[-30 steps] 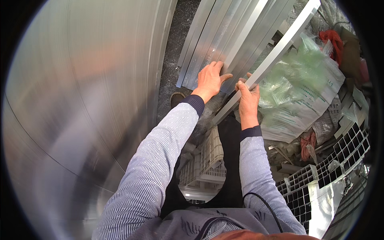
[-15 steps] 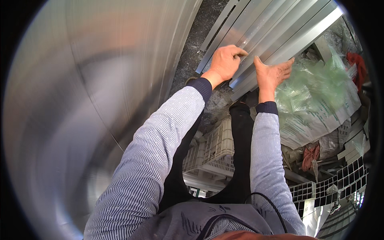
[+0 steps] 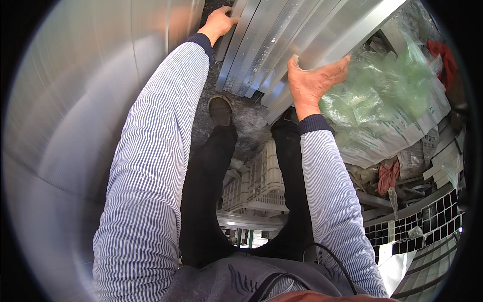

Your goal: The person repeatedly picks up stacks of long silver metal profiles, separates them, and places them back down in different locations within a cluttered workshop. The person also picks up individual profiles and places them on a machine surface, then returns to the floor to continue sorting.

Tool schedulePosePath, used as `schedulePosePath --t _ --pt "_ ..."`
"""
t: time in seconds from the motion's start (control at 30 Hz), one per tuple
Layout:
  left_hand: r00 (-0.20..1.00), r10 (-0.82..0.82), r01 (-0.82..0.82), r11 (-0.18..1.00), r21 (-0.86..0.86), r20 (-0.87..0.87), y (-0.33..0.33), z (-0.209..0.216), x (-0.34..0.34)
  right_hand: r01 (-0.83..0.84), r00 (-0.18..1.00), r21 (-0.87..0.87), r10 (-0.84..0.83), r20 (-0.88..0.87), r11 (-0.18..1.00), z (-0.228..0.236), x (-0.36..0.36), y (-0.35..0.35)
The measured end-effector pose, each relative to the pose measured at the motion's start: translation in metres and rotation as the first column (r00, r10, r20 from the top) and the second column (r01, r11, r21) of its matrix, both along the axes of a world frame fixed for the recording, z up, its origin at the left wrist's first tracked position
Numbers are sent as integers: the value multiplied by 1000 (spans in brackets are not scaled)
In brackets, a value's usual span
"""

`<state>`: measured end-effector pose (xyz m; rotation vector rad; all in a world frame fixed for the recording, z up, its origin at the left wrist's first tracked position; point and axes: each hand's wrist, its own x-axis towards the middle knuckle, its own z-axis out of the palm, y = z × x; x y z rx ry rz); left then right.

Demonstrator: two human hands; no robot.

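Note:
Several long silver metal profiles (image 3: pixel 271 43) lie side by side, running from between my feet toward the far side. Out at their left edge, my left hand (image 3: pixel 219 23) has its thumb stretched over the outermost profile. The other fingers are partly hidden, but a gap shows between them and the thumb. My right hand (image 3: pixel 312 83) is at the right side of the row, thumb apart and fingers extended along the rightmost wide profile. It looks to be touching or just over that profile, wrapped around nothing.
A tall stack of shiny metal sheet (image 3: pixel 100 100) fills the left side. To the right lie green plastic film (image 3: pixel 392 80), a printed white sack (image 3: pixel 387 143) and red cloth (image 3: pixel 443 63). White plastic crates (image 3: pixel 261 176) stand behind my legs, and a wire mesh (image 3: pixel 417 221) is at lower right.
My left hand has moved left and farther out, from over the profiles to their left edge. My right hand has shifted slightly left. The hands are now wider apart.

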<state>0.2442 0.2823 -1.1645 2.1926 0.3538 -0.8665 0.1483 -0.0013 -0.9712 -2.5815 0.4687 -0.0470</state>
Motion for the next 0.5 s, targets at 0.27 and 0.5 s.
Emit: schedulePosePath --t 0.27,0.5 --pt "904 372 -359 928 -97 212 -24 132 -55 34 999 55 -33 -22 998 2 0 -3" --pt "912 380 -352 918 -181 154 -104 216 -101 89 996 223 -85 -28 971 -2 -2 -26"
